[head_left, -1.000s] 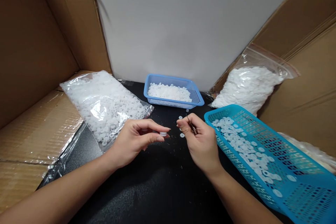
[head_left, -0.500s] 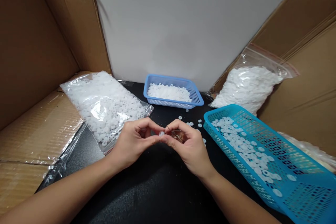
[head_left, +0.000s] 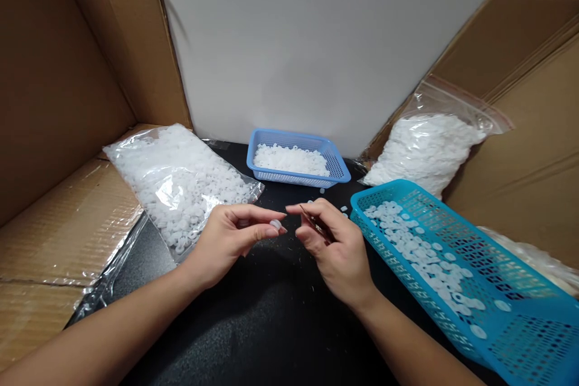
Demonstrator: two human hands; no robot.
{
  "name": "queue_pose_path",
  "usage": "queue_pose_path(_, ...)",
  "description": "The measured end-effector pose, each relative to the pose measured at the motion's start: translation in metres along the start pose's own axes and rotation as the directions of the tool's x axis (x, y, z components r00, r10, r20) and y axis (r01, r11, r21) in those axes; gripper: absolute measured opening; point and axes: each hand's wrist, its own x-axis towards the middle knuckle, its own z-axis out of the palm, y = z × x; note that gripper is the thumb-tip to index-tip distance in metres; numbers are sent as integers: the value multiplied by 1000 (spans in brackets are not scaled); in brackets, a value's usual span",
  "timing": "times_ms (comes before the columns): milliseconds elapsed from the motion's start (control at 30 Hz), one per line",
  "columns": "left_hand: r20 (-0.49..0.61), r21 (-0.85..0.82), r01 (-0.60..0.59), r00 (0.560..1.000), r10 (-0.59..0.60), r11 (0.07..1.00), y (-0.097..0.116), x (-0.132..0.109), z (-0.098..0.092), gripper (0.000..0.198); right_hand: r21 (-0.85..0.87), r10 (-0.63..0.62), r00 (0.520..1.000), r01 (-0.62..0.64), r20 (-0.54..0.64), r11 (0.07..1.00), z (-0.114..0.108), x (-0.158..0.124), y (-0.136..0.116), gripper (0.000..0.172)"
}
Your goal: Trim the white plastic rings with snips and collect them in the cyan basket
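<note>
Between the thumb and fingers of my left hand point(head_left: 233, 241) is a small white plastic ring point(head_left: 275, 224), tilted on its side. My right hand point(head_left: 341, 247) is curled around a thin, brownish metal tool point(head_left: 320, 226); its tip points up and left, and most of it is hidden in the palm, so its kind cannot be made out. A small gap separates the fingertips of the two hands. Both hands are above the black table point(head_left: 275, 325). A few loose white pieces point(head_left: 344, 209) lie beyond my right hand.
At the back stands a blue basket point(head_left: 296, 178) of small white rings. To the right is a longer turquoise basket point(head_left: 420, 280) with flat white rings. A clear bag point(head_left: 181, 187) of rings lies left, and another full bag point(head_left: 427, 145) leans against the cardboard point(head_left: 520, 151) at right.
My hands have moved apart: the right hand with the metal tool has drawn back to the right, away from the ring. My left hand still pinches the ring, now turned slightly.
</note>
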Motion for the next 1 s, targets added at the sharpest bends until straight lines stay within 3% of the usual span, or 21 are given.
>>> queue_pose_path(133,1,-155,5,1000,-5,988,4,0,1,14,-191,-191,981,191,17,963,-2,-3,1,38)
queue_pose_path(333,-17,-236,21,1000,-26,972,10,2,6,20,-360,-420,907,406,43,840,-1,-6,2,47)
queue_pose_path(567,-45,-207,45,997,-55,977,10,0,6,27,-390,-443,894,431,63,814,-1,-5,0,38)
queue_pose_path(1000,-42,-204,76,995,-86,976,9,-2,9,32,-409,-454,889,439,64,800,0,-7,-1,57)
